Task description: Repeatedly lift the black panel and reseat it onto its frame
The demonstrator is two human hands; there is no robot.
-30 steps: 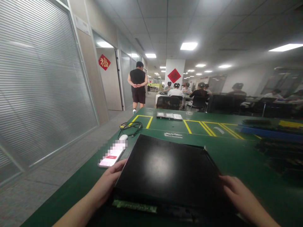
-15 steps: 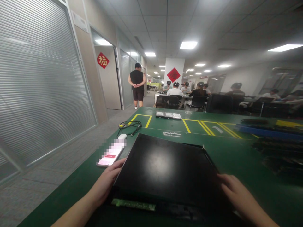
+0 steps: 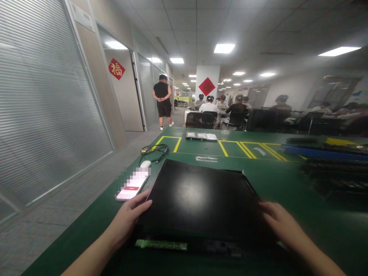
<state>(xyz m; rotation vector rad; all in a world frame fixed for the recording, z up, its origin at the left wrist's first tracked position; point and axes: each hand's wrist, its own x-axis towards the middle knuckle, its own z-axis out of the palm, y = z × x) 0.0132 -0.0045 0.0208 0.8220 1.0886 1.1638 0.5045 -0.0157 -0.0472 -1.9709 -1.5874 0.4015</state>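
A large flat black panel [image 3: 198, 207], glossy enough to mirror a ceiling light, lies in front of me over the green table. A green strip like a circuit board [image 3: 161, 244] runs along its near edge. My left hand [image 3: 132, 212] grips the left edge, thumb on the top face and fingers partly hidden beneath. At the opposite edge, my right hand [image 3: 277, 218] is closed on the panel's side, its other fingers out of sight below. A thin raised rim [image 3: 251, 186] shows at the far right corner. Left of the panel lies a lit phone [image 3: 133, 186].
On the green table [image 3: 71, 237] are a white mouse-like object [image 3: 145, 164], a coiled black cable [image 3: 156, 151] and a tray of small metal-topped parts [image 3: 201, 136]. Blurred dark parts and a blue tray [image 3: 324, 151] sit at right. A person [image 3: 162, 96] walks beyond the table; others sit farther back.
My left thumb has come over onto the panel's top face. My right hand stays at its edge. The whole view has shifted slightly, and the person in the background has taken a step.
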